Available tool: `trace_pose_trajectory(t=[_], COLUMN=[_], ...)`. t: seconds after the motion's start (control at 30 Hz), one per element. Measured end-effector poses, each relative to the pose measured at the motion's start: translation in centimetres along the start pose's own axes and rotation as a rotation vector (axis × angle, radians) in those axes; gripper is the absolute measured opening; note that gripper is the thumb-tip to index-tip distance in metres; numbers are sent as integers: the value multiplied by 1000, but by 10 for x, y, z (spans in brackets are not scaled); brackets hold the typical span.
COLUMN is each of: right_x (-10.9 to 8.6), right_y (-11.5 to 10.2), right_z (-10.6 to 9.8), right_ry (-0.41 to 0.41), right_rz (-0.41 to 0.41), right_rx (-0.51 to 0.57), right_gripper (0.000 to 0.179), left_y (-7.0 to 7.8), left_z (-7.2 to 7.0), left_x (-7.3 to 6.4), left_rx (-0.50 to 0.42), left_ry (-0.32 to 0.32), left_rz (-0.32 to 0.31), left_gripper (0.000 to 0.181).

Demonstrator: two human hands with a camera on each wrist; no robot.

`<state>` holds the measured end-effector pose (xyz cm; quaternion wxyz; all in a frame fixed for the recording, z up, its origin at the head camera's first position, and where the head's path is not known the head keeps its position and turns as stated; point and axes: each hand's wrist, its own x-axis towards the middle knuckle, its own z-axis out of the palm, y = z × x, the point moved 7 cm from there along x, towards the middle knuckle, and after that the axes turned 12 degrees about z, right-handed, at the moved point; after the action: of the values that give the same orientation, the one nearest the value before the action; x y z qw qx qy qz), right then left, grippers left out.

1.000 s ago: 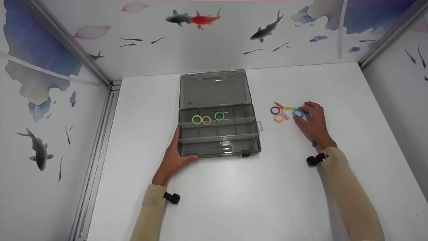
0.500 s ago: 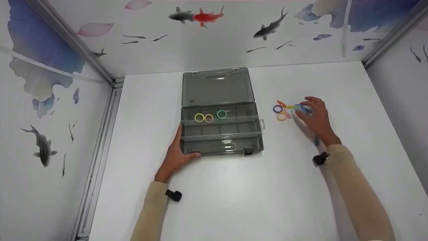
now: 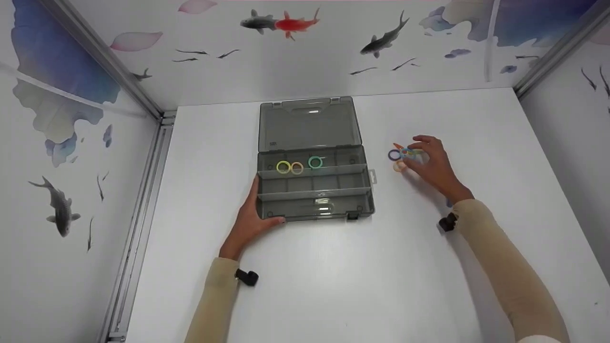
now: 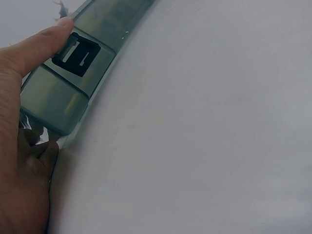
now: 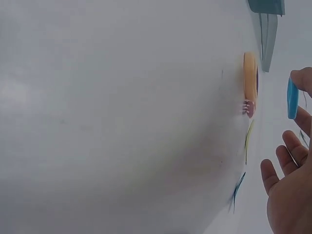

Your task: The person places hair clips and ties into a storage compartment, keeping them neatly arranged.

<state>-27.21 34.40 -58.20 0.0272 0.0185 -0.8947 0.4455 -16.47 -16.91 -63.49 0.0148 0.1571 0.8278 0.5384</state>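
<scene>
My left hand (image 3: 249, 227) grips the front left corner of a grey see-through storage box (image 3: 290, 208), thumb along its front edge near a black latch (image 4: 78, 54). The box's lid (image 3: 310, 126) lies folded back. Inside, the back row holds a yellow ring (image 3: 278, 167), a peach ring (image 3: 292, 168) and a green ring (image 3: 310, 163). My right hand (image 3: 436, 164) pinches a blue ring (image 5: 292, 99) between thumb and forefinger, above the table. Below it lie an orange ring (image 5: 247, 73), a purple ring (image 3: 390, 155) and small hair clips, including an orange clip (image 3: 397, 146).
A pink clip (image 5: 250, 108), a yellow clip (image 5: 249, 141) and a blue clip (image 5: 238, 191) lie on the white table (image 3: 305, 281). Printed walls bound the table at the back and sides. A hanging tab (image 3: 373, 176) juts from the box's right side.
My right hand has picked up the blue ring from the pile's right side and moved left over the other pieces. My left hand keeps its grip on the box.
</scene>
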Motion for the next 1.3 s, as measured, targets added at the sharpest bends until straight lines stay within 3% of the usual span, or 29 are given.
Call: trace_pose_trajectory(t=[0.4,1.17,1.3], right_x=[5,10,11], right_y=[-23,-74,-78], right_z=[20,62,70], right_ry=[-84,-252,-266], right_rz=[-79,-112,-151], right_rx=[-2,-79,-81], right_gripper=[32,30,30], left_y=[-1,-1,-1], left_z=[-1,-1,-1], left_x=[-1,1,0], left_rx=[-15,-10,-13], left_ry=[4,10,12], left_rz=[12,16,13], left_gripper=[139,139,139])
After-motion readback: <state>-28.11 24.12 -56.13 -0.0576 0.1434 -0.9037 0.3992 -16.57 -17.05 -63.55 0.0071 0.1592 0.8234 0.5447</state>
